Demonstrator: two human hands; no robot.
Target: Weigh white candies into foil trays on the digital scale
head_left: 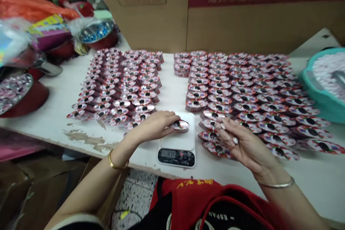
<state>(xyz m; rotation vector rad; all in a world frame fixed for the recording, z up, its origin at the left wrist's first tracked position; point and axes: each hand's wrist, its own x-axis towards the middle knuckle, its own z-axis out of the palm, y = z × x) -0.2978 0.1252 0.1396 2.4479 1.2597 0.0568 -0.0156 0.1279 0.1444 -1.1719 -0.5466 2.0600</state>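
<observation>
A small white digital scale [178, 143] sits at the near edge of the white table [54, 118]. A round pink foil-topped container [180, 125] lies on its platform. My left hand [155, 125] reaches over from the left and its fingertips are closed on that container. My right hand [239, 142] hovers palm up just right of the scale, fingers curled and pinched together over the nearest containers; what it holds, if anything, I cannot make out. Rows of the same containers fill the table left [118, 86] and right [256, 97] of the scale.
A teal basin [318, 93] with white contents stands at the right edge. At the left are metal bowls [97, 32], a red-based dish of containers [16, 93] and plastic bags. Cardboard boxes [215, 14] wall the back. A bare strip of table runs between the two blocks.
</observation>
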